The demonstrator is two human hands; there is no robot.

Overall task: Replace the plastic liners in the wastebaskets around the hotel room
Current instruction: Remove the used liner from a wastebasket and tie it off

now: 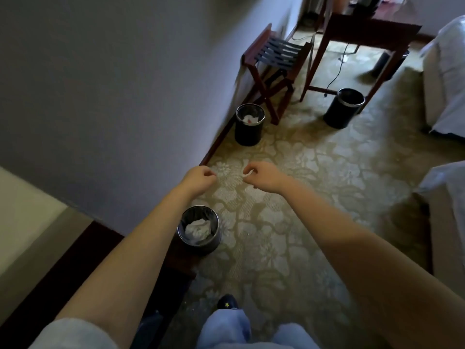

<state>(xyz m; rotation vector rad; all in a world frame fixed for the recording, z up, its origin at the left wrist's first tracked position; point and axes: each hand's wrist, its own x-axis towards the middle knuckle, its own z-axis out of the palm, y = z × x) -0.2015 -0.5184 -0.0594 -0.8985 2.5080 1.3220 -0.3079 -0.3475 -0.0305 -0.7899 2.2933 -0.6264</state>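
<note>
A person's left hand (201,175) and right hand (261,176) reach over patterned carpet (314,177); the left is curled on nothing visible, and whether the right pinches the pale speck (245,174) at its fingertips (248,170) is unclear. The nearest wastebasket (211,245), paper (198,229) inside, stands near left by the wall (113,96), with a second basket (247,134) and a third basket (337,114) farther off. Gathering its liner (192,216) rim all round before lifting should keep the paper in.

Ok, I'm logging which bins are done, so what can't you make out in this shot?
All head view:
- Far wastebasket: inside lost in dark shadow, so liner or trash unclear.
- Middle wastebasket: crumpled paper shows, but a liner is too small and dim to confirm.
- Right hand, left hand: fingers curled; a pale speck at the right fingertips blends into the carpet.
- Desk: top cut off by the frame edge.
</note>
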